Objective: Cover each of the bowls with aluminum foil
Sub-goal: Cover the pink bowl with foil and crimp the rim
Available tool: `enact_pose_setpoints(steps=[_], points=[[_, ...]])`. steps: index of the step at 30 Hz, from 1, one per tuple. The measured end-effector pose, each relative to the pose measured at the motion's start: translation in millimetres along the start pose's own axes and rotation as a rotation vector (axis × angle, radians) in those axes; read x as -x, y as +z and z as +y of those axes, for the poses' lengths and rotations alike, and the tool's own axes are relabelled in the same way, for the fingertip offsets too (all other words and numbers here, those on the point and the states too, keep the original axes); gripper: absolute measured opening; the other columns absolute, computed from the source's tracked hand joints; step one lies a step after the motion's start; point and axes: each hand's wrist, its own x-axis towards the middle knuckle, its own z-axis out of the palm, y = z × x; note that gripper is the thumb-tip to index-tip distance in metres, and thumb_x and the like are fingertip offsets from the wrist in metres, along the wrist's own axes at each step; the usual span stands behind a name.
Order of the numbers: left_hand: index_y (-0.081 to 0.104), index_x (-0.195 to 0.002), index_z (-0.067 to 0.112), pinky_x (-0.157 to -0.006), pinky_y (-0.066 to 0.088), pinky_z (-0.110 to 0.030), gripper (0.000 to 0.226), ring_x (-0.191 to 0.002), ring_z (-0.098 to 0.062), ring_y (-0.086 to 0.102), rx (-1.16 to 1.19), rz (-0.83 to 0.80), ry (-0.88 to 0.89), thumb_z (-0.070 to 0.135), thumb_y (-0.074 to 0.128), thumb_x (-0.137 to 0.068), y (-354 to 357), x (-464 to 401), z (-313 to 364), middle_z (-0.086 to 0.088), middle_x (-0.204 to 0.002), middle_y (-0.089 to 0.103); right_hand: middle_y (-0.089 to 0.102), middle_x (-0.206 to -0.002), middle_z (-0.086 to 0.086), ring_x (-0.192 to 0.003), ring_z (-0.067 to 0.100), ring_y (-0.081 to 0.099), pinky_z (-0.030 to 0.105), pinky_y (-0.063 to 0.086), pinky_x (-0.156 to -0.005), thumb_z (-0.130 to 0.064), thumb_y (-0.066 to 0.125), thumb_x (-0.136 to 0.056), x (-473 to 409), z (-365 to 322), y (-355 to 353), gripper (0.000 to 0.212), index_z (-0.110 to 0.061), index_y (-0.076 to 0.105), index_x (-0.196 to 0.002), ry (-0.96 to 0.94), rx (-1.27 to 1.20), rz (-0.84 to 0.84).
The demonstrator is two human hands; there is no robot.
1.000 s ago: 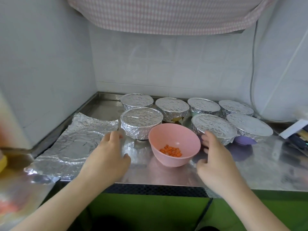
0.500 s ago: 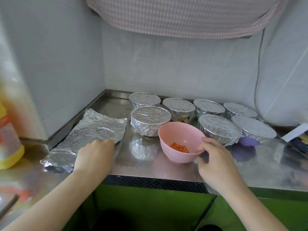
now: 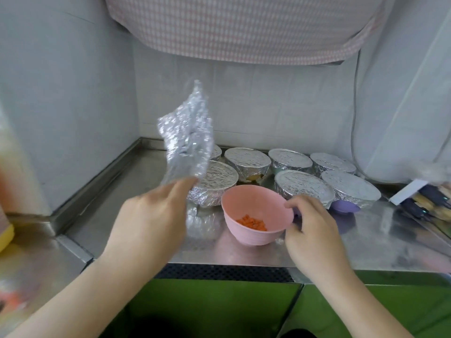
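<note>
An uncovered pink bowl (image 3: 253,215) with orange diced pieces inside stands near the steel counter's front edge. My right hand (image 3: 312,230) pinches its right rim. My left hand (image 3: 151,220) holds a crinkled sheet of aluminum foil (image 3: 188,140) by its lower edge, raised in the air left of the bowl. Behind the pink bowl stand several bowls wrapped in foil, among them one (image 3: 214,186) right behind the raised sheet and one (image 3: 302,189) behind my right hand.
The steel counter (image 3: 366,245) meets tiled walls at the left and back. A purple bowl base (image 3: 346,207) shows under foil at the right. A packet of utensils (image 3: 424,203) lies at the far right. A checked cloth (image 3: 244,28) hangs overhead. A yellow container (image 3: 6,237) sits at the far left.
My left hand has lifted the foil sheet off the counter and into the air. My right hand keeps its hold on the pink bowl's rim.
</note>
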Motion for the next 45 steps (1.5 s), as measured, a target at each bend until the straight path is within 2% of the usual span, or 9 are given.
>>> enact_pose_setpoints(steps=[3,6,14,18,22,29,33,37,45], points=[[0.073,-0.121,0.014,-0.055,0.057,-0.033,0.050,-0.092,-0.025,0.075,0.102,-0.056,0.268,-0.005,0.049,-0.081,2,8,22,0.000,-0.121,0.074,0.074,-0.107,-0.005,-0.095,0.016,0.067,0.044,0.053,-0.084,-0.045,0.065,-0.091,-7,-1,-4,0.022,-0.030,0.072,-0.105,0.139,-0.484,-0.012],[0.072,-0.126,0.016,-0.087,0.061,-0.033,0.054,-0.121,-0.017,0.067,0.200,-0.153,0.409,0.000,0.038,-0.087,12,13,32,0.003,-0.134,0.068,0.074,-0.101,0.012,-0.081,0.024,0.054,0.039,0.038,-0.063,-0.078,0.076,-0.069,-17,1,-10,0.068,-0.019,0.074,-0.103,0.352,-0.936,-0.097],[0.073,-0.126,0.024,-0.103,0.051,-0.033,0.045,-0.124,-0.013,0.064,0.243,-0.270,0.502,0.003,0.055,-0.090,33,4,24,0.009,-0.135,0.067,0.075,-0.092,0.011,-0.071,0.024,0.063,0.037,0.035,-0.059,-0.057,0.066,-0.090,-25,20,-28,0.045,-0.018,0.073,-0.112,0.513,-1.075,-0.023],[0.068,-0.130,0.030,-0.107,0.044,-0.029,0.034,-0.124,-0.007,0.061,0.293,-0.408,0.483,0.023,0.062,-0.097,37,0,21,0.017,-0.134,0.065,0.080,-0.096,0.009,-0.067,0.023,0.064,0.033,0.043,-0.048,-0.011,0.071,-0.097,-24,32,-20,0.021,-0.020,0.070,-0.116,0.540,-0.794,-0.007],[0.060,-0.138,0.038,-0.108,0.039,-0.019,0.053,-0.132,0.004,0.052,0.551,-0.548,0.160,0.068,0.053,-0.095,22,-7,14,0.028,-0.141,0.057,0.076,-0.092,0.004,-0.077,0.024,0.070,0.037,0.049,-0.061,-0.045,0.074,-0.085,-27,48,-18,0.035,-0.024,0.066,-0.112,0.559,-0.614,0.047],[0.072,-0.102,0.023,-0.095,0.056,-0.042,0.009,-0.096,-0.018,0.072,0.776,-0.124,-0.921,0.021,0.065,-0.098,64,-37,-24,0.005,-0.098,0.076,0.059,-0.129,-0.001,-0.120,0.016,0.053,0.038,0.044,-0.095,-0.030,0.064,-0.095,-57,18,-50,0.037,-0.020,0.060,-0.131,0.146,0.009,0.179],[0.068,-0.084,0.009,-0.092,0.057,-0.041,0.016,-0.079,-0.026,0.065,0.996,-0.245,-1.276,0.022,0.063,-0.093,99,-56,-44,-0.015,-0.093,0.073,0.070,-0.096,0.010,-0.085,0.034,0.065,0.042,0.052,-0.076,-0.021,0.053,-0.100,-117,-37,-25,0.021,-0.010,0.071,-0.101,0.009,0.007,-0.254],[0.060,-0.080,0.011,-0.057,0.037,-0.026,0.021,-0.048,-0.017,0.046,1.121,-0.319,-1.335,0.020,0.059,-0.098,110,-68,-41,-0.007,-0.066,0.053,0.052,-0.088,0.008,-0.093,0.026,0.051,0.026,0.040,-0.065,-0.021,0.042,-0.109,-173,-75,38,0.022,-0.008,0.058,-0.102,0.062,0.157,-0.634],[0.072,-0.091,0.013,-0.084,0.057,-0.049,0.036,-0.077,-0.031,0.062,1.103,-0.283,-1.358,0.047,0.065,-0.080,106,-66,-64,-0.019,-0.082,0.063,0.030,-0.072,0.004,-0.066,0.020,0.029,0.036,0.018,-0.060,-0.006,0.046,-0.097,-186,-101,88,0.022,-0.015,0.041,-0.077,0.131,0.124,-0.682]])
